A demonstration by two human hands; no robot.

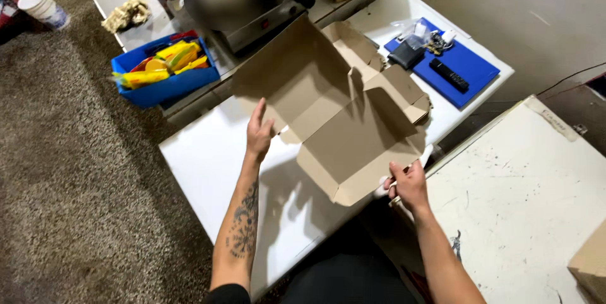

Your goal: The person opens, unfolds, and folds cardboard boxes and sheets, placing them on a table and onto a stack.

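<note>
While the left hand (259, 132) steadies, an unfolded brown cardboard box (341, 111) lies open

floor: brown carpet (76, 171) | furniture: white tables (208, 152) | wall: plain beige (505, 1)

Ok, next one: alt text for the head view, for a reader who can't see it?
Two bare hands work a flat, partly folded cardboard box on a white table: the left hand touches one flap, the right hand grips the near edge. Behind sit a blue bin of yellow items and a blue mat.
</note>
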